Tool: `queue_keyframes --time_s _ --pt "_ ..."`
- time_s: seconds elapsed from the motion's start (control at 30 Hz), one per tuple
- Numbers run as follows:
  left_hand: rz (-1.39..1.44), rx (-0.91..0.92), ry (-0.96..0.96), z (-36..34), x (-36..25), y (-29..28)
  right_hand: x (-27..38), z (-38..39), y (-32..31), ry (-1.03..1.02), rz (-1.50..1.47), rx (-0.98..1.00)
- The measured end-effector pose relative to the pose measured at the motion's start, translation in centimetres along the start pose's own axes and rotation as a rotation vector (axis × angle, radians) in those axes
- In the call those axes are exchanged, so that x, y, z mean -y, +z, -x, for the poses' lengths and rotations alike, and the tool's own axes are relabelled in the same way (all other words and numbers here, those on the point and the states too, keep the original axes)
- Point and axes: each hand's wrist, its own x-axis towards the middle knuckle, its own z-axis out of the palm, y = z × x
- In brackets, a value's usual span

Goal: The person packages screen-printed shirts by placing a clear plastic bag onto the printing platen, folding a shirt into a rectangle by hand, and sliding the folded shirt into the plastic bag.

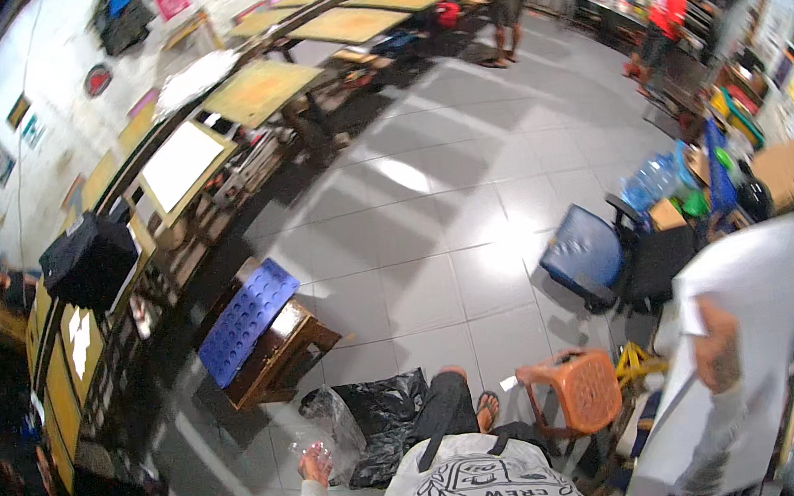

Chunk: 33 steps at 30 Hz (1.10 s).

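At the lower left my left hand has its fingers closed on a crinkled clear plastic bag. A black plastic bag lies spread on the floor beside it, next to my leg. Off to the right, my right hand is raised and grips a large white sheet. A corner of the sheet folds over in front of the fingers, and the rest hangs down past my forearm. Whether the sheet is paper or thin film I cannot tell.
An orange plastic stool stands by my foot. A wooden bench carries a blue panel with round holes. Blue office chair and clutter are at right. Long printing tables run along the left. Other people are farther away.
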Motion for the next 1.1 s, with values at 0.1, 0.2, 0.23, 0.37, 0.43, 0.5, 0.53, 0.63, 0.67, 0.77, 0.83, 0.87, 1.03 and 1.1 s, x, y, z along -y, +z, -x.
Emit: queue_keyframes --time_s 0.1,0.2,0.23,0.37,0.43,0.5,0.53,0.63,0.67,0.77,0.83,0.87,1.03,1.1 --pt "0.137 -0.155 -0.067 1.7 2.7 2.8 10.1 -17.0 5.4 -0.4 -0.689 0.668" --pt "0.253 -0.229 -0.17 0.9 6.5 6.3 14.0 -32.0 10.1 -0.429 -0.998 1.031" --pt "0.278 -0.249 -0.194 -0.3 7.2 7.7 15.2 -36.7 11.9 -0.378 -1.207 1.108" --pt "0.376 -0.37 -0.348 -3.9 5.8 15.1 24.8 -54.2 17.9 -0.397 -1.445 1.349" --pt "0.399 -0.378 -0.385 -6.9 3.7 18.7 29.4 -62.8 20.6 -0.553 -1.362 1.309" --pt "0.494 -0.393 -0.284 -9.8 0.4 22.0 34.1 -71.7 24.1 -0.639 -1.326 1.131" --pt "0.53 -0.418 -0.228 -10.7 -1.3 22.9 37.8 -74.6 24.9 -0.597 -1.333 1.019" --pt "0.63 -0.473 -0.11 -13.0 -6.2 25.8 50.3 -87.1 25.0 -0.615 -0.69 0.887" --pt "0.649 -0.465 -0.088 -14.5 -8.0 27.0 51.9 -91.9 27.2 -0.616 -0.705 0.79" --pt "0.677 -0.508 -0.114 -16.3 -13.4 28.8 57.9 -103.7 35.5 -0.582 -0.741 0.7" --pt "0.683 -0.689 -0.188 -17.5 -17.0 32.9 62.9 -109.0 41.1 -0.593 -0.697 0.634" --pt "0.689 -0.708 -0.187 -17.7 -18.1 34.1 65.8 -111.4 44.4 -0.621 -0.665 0.569" --pt "0.889 -0.594 -0.046 -22.7 -21.8 40.4 72.8 -126.7 65.2 -0.692 -0.425 0.171" --pt "0.911 -0.805 -0.131 -23.3 -24.1 44.9 77.6 -128.4 71.1 -0.67 -0.436 0.259"
